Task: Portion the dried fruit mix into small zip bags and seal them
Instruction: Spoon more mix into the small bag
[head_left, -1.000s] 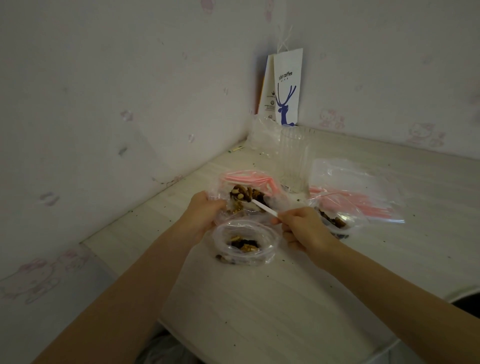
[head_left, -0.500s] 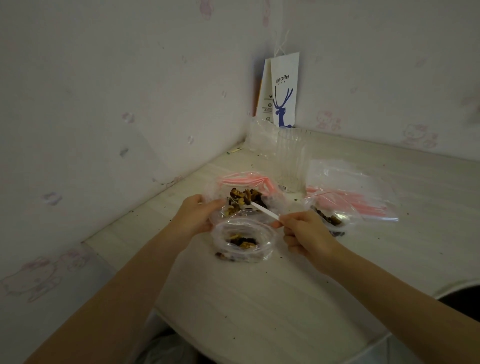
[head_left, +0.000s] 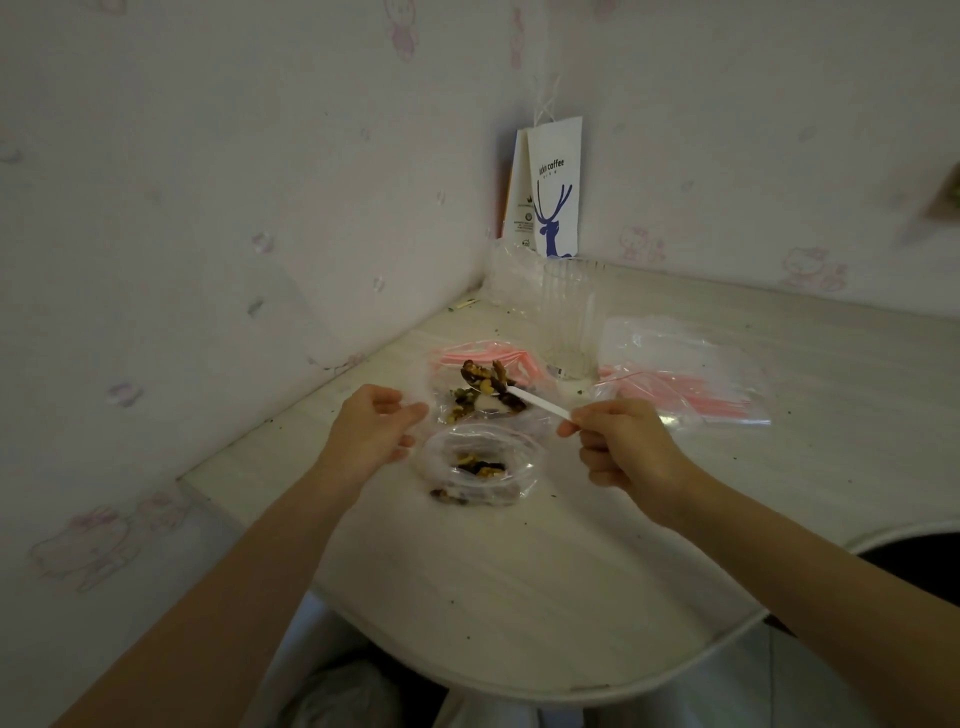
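Right hand (head_left: 623, 447) has drawn back, pinching the loaded spoon (head_left: 537, 402) over the source bag (head_left: 449, 361), whose rim the left hand (head_left: 371, 431) pinches open for access.

A blurred greenish thing (head_left: 949, 200) at the right edge is cut off; I can't say what it is. The small print on the paper bag (head_left: 556, 192) is too tiny to read. The end of the spoon (head_left: 535, 399) vanishes inside the right hand (head_left: 628, 441). Whether the left hand (head_left: 369, 431) actually pinches the clear bag (head_left: 441, 449) is unclear.
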